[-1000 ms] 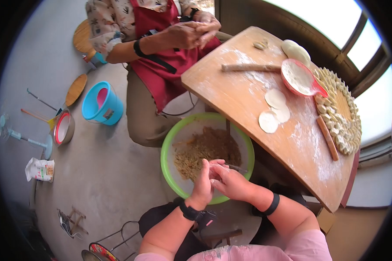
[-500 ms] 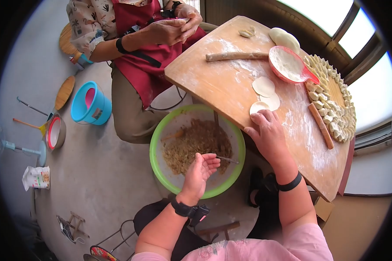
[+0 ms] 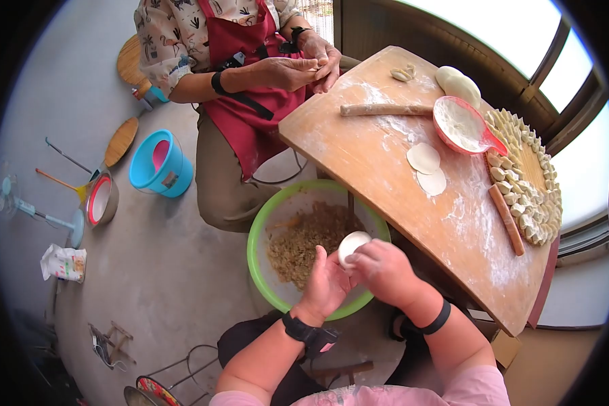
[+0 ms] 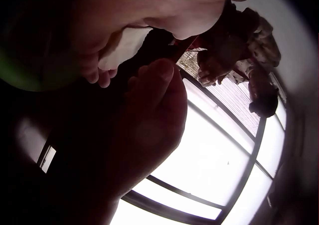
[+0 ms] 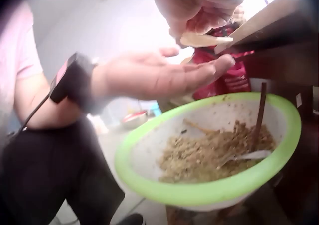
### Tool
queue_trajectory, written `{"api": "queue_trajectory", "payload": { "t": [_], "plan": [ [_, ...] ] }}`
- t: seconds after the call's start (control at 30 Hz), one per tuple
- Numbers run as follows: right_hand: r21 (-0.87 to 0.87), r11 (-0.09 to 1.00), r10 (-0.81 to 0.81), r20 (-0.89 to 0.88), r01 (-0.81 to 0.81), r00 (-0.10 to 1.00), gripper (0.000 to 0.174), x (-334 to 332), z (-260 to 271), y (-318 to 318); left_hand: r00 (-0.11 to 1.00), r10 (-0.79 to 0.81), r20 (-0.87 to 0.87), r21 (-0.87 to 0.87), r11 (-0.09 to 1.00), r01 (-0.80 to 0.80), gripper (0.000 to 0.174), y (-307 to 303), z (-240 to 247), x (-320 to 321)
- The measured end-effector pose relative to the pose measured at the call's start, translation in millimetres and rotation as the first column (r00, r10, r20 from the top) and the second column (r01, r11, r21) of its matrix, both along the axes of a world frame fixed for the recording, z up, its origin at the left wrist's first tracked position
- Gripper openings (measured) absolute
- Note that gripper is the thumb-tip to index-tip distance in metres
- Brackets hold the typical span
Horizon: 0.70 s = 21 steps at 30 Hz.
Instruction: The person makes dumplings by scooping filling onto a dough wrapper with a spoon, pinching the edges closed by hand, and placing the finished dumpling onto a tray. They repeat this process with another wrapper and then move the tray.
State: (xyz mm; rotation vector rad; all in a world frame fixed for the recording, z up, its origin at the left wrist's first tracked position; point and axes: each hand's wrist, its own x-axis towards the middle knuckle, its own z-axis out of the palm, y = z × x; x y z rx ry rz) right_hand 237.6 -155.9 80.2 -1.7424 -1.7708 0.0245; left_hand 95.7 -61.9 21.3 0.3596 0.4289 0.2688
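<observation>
Between the thumb and fingers of my right hand (image 3: 389,271) is a thin, round dumpling wrapper (image 3: 352,245). My left hand (image 3: 326,287) lies palm up just beneath it, its fingers nearly straight in the right wrist view. Both hands are over the near side of a green-rimmed bowl (image 3: 254,254) of chopped filling (image 3: 294,257). A metal utensil (image 5: 249,155) and a brown stick (image 5: 260,115) stand in that filling. From the left wrist, the wrapper (image 4: 124,48) shows as a pale curved sheet below dark fingers.
A floured board (image 3: 379,162) at right carries two wrappers (image 3: 423,158), rolling pins (image 3: 386,109), dough (image 3: 459,86) and a red flour scoop (image 3: 460,125). Many dumplings ring a round tray (image 3: 533,164). Opposite sits a person in a red apron (image 3: 233,122). A blue bucket (image 3: 162,164) is on the floor.
My right hand left the bowl, reached a wrapper on the board, and came back with it above my left palm. The board now has two loose wrappers instead of three.
</observation>
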Motion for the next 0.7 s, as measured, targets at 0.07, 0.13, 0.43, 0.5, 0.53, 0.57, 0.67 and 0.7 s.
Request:
{"api": "queue_trajectory", "payload": {
  "t": [0.07, 0.13, 0.43, 0.5, 0.53, 0.57, 0.67, 0.7],
  "plan": [
    [-0.047, 0.996, 0.073, -0.025, -0.074, 0.997, 0.014, -14.3, -3.7, 3.4, 0.998, 0.061, 0.032, -0.13, 0.99, -0.056, 0.058, 2.6, -11.9, -0.9],
    [-0.147, 0.989, 0.03, 0.011, -0.028, 0.999, 0.013, -8.0, -11.7, 3.0, 0.985, 0.144, -0.098, -0.014, 0.989, -0.146, 0.05, 5.9, -21.6, -3.9],
    [-0.515, 0.848, 0.055, 0.322, 0.126, 0.945, 0.013, 26.3, -88.7, -10.9, 0.85, 0.488, -0.199, 0.325, 0.851, -0.413, 0.032, 29.0, -13.1, -27.2],
    [-0.607, 0.779, 0.108, 0.378, 0.158, 0.92, 0.018, 23.6, -102.5, -9.4, 0.832, 0.523, -0.184, 0.309, 0.834, -0.456, 0.034, 35.7, -13.6, -33.3],
    [-0.645, 0.743, 0.134, 0.405, 0.179, 0.905, 0.022, 22.1, -107.8, -7.9, 0.835, 0.523, -0.17, 0.308, 0.833, -0.46, 0.034, 39.7, -11.3, -35.9],
    [-0.637, 0.747, 0.118, 0.408, 0.19, 0.905, 0.022, 20.7, -112.2, -5.6, 0.838, 0.524, -0.153, 0.307, 0.831, -0.464, 0.035, 43.5, -8.4, -38.6],
    [-0.63, 0.746, 0.07, 0.396, 0.215, 0.916, 0.024, 10.2, -115.8, 1.9, 0.83, 0.543, -0.13, 0.297, 0.82, -0.49, 0.037, 47.3, -13.5, -49.9],
    [-0.638, 0.738, 0.049, 0.376, 0.22, 0.925, 0.025, 6.6, -112.2, 4.6, 0.825, 0.551, -0.124, 0.292, 0.815, -0.501, 0.037, 47.7, -15.3, -51.8]
  ]
}}
